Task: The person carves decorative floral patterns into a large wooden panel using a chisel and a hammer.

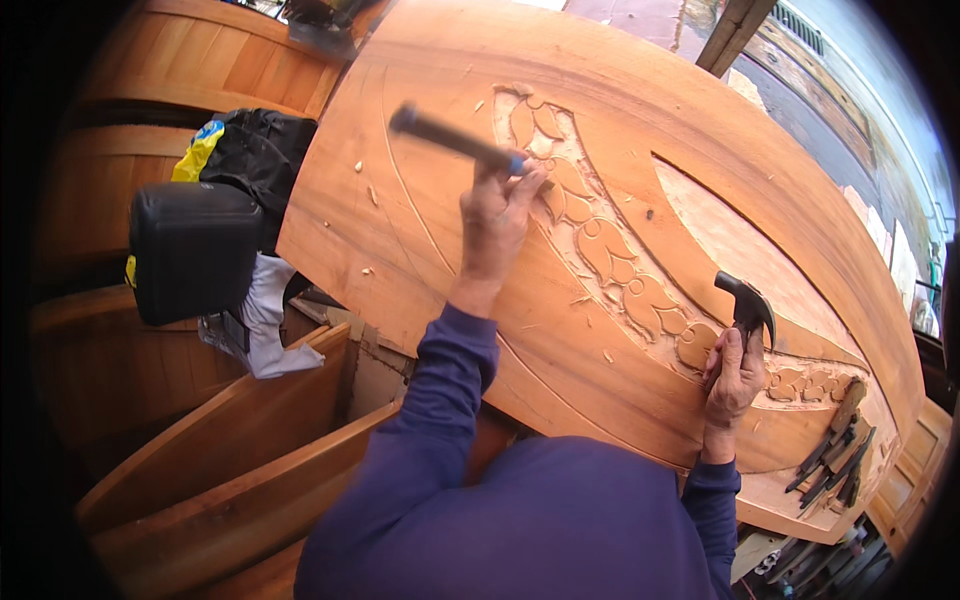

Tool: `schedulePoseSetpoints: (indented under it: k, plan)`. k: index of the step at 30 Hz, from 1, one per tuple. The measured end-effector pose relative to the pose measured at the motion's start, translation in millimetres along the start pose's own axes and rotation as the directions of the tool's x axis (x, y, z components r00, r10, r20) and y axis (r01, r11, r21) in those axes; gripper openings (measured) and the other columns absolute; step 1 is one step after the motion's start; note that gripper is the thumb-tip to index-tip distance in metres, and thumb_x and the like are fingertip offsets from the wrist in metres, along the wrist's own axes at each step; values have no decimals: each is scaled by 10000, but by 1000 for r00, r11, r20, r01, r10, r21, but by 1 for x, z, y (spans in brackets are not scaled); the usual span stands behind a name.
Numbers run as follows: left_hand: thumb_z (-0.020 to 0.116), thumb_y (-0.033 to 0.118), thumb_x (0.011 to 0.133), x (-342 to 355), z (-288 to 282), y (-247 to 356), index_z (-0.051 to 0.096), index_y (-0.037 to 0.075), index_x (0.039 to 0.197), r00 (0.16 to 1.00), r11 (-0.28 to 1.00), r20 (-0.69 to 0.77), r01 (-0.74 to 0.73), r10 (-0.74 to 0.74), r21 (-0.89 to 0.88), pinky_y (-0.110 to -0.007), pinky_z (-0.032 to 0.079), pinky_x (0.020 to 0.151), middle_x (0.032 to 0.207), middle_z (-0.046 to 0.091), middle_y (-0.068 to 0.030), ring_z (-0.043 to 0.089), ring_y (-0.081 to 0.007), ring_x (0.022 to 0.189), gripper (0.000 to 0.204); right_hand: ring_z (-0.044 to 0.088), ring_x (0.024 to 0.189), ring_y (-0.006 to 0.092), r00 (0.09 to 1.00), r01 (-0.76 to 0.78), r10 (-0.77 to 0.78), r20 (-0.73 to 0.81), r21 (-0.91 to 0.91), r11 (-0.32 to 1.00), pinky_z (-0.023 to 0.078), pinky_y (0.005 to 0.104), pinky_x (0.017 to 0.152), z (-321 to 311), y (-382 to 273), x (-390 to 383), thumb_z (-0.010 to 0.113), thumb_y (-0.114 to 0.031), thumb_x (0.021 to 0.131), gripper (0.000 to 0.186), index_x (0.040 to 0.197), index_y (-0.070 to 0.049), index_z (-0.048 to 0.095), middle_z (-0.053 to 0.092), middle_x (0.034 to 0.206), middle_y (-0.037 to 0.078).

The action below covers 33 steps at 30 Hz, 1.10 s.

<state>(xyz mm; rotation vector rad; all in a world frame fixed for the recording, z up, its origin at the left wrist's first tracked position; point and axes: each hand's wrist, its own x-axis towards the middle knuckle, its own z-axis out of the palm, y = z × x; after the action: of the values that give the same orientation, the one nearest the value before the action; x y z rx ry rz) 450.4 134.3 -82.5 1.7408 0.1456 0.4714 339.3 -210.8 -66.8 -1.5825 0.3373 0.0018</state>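
My left hand (495, 225) is closed round the end of a dark, rod-shaped tool with a blue band (450, 138). The tool points up and left over the wood and is blurred, so its exact kind is unclear. Its fingertips are close to the carved leaf pattern (605, 250) on a large wooden panel (400, 280). Over the lower right of that pattern, my right hand (735, 385) grips a claw hammer (747, 300) just below its black head. The rest of the hammer's handle is mostly hidden by the hand.
Several carving chisels (835, 460) lie at the panel's right end. Wood chips (368, 271) are scattered over the surface. To the left stand a black container (195, 250), a black bag (265, 150) and a white cloth (268, 320). Wooden boards (230, 430) lean below the panel.
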Motion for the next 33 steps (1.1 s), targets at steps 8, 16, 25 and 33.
schedulePoseSetpoints:
  k: [8, 16, 25, 33]
  plan:
    - [689, 4, 1001, 62, -19, 3, 464, 4, 1323, 975, 967, 218, 105, -54, -231, -350, 681, 839, 984, 726, -167, 776, -267, 948, 393, 501, 587, 37, 999, 32, -32, -2, -44, 999, 389, 181, 449, 5, -7, 0, 541, -213, 1126, 255, 1288, -21, 583, 566, 872, 2]
    - [703, 10, 994, 74, -21, -12, 501, 20, 1242, 963, 974, 258, 128, -77, -187, -323, 686, 771, 970, 745, -164, 786, -247, 911, 320, 492, 576, 40, 999, 39, -39, -3, -46, 998, 380, 180, 444, 3, -5, 3, 547, -210, 1123, 317, 1374, -16, 552, 562, 868, 6]
    - [689, 25, 1009, 78, -19, -13, 485, 22, 1238, 917, 946, 361, 254, -170, -199, -306, 672, 720, 952, 750, -154, 790, -240, 860, 307, 483, 550, 36, 1000, 22, -22, -9, -27, 999, 369, 185, 442, 0, 0, 3, 570, -208, 1117, 370, 1422, 1, 551, 558, 837, -4]
    - [688, 3, 1004, 69, -14, -8, 497, 14, 1260, 949, 988, 310, 103, -64, -112, -300, 655, 725, 929, 732, -124, 784, -218, 843, 320, 473, 562, 32, 1000, 11, -10, 26, -36, 999, 364, 186, 458, 1, -3, 3, 596, -136, 1094, 408, 1469, 9, 524, 583, 863, -2]
